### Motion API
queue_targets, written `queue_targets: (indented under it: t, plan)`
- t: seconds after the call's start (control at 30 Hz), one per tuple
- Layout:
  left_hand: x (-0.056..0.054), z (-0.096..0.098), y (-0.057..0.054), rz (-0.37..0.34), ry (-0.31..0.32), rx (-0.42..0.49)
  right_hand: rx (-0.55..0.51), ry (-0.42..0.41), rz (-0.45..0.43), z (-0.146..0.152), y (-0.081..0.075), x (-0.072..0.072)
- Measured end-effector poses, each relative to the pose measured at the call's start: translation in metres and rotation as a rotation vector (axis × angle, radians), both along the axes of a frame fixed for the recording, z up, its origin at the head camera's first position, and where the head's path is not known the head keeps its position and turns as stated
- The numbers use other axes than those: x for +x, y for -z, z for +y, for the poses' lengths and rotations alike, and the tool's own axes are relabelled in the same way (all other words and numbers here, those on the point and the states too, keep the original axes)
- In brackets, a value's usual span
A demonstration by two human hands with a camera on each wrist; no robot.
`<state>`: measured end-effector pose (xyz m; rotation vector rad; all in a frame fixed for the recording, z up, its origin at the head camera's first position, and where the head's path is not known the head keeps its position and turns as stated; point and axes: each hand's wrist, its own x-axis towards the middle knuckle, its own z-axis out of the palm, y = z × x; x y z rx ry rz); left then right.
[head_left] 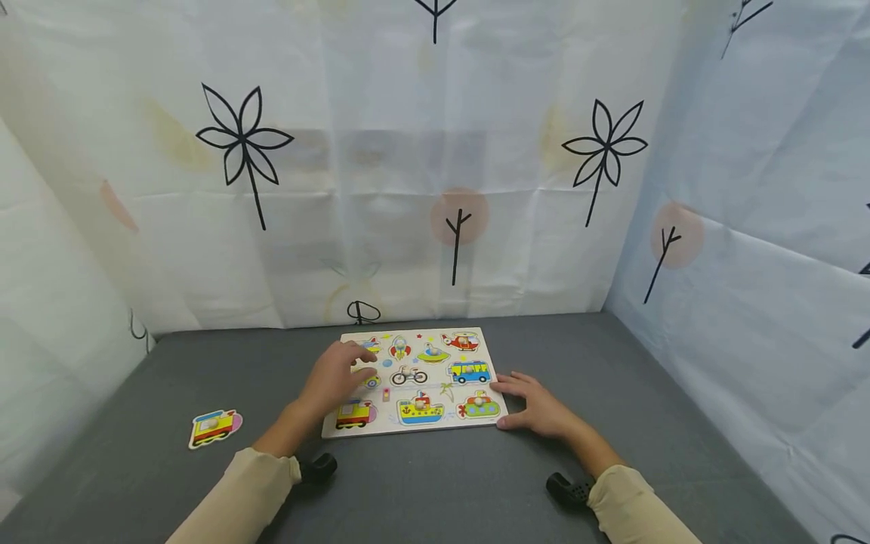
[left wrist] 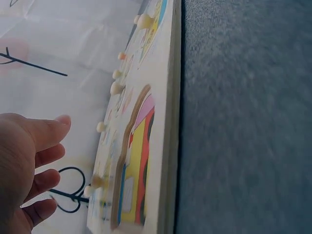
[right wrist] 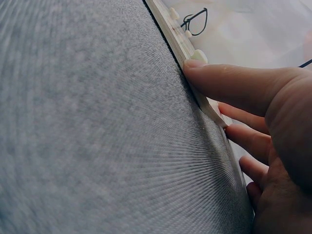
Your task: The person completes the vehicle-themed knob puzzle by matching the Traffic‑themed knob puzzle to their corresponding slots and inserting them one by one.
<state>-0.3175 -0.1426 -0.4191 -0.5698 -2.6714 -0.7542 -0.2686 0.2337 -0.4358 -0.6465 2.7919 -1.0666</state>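
Note:
A wooden knob puzzle board (head_left: 390, 389) with vehicle pictures lies on the grey table. Above its left side hovers my left hand (head_left: 336, 376), fingers loosely bent and apart, nothing in them; it covers part of the plane and car pieces. My right hand (head_left: 537, 406) rests at the board's right front corner, thumb and fingertips touching the edges (right wrist: 195, 92). At the front left, the train hollow (left wrist: 134, 165) shows its printed picture without a knob. A loose train piece (head_left: 214, 428) with a knob lies on the table, left of the board.
Knobbed pieces sit in the board, among them a ship (head_left: 420, 409), a submarine (head_left: 479, 406), a bus (head_left: 469, 372) and a helicopter (head_left: 462, 342). White printed cloth (head_left: 381, 249) hangs behind the table and along both sides. Black wrist devices (head_left: 569, 491) sit below both hands.

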Motion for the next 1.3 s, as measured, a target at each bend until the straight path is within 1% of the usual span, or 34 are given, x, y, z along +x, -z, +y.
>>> queue_targets:
  t: [0.13,0.33,0.5,0.6,0.73,0.87,1.03,1.3]
  plan:
    - [0.007,-0.012,-0.004,-0.008,-0.016,-0.011,0.005,0.003,0.004,0.0,-0.001,0.0]
    - [0.018,-0.036,-0.003,-0.028,-0.051,-0.037,0.014,-0.002,0.009,0.0,-0.001,0.0]
    - [0.027,-0.058,-0.004,-0.037,-0.081,-0.03,0.013,-0.006,0.008,0.0,-0.001,0.0]
    - [0.032,-0.072,-0.004,-0.031,-0.102,-0.029,0.012,-0.008,0.006,0.001,-0.001,0.001]
    - [0.04,-0.092,-0.004,-0.001,-0.112,-0.028,0.014,-0.006,0.007,0.001,-0.001,0.0]
    - [0.049,-0.113,-0.002,0.022,-0.109,-0.012,0.017,0.001,0.001,0.0,-0.002,0.0]
    - [0.058,-0.133,0.0,0.007,-0.114,0.014,0.018,0.01,-0.006,0.0,-0.002,0.0]
    - [0.066,-0.164,0.008,-0.016,-0.162,0.007,0.017,0.012,-0.001,0.001,0.0,-0.001]
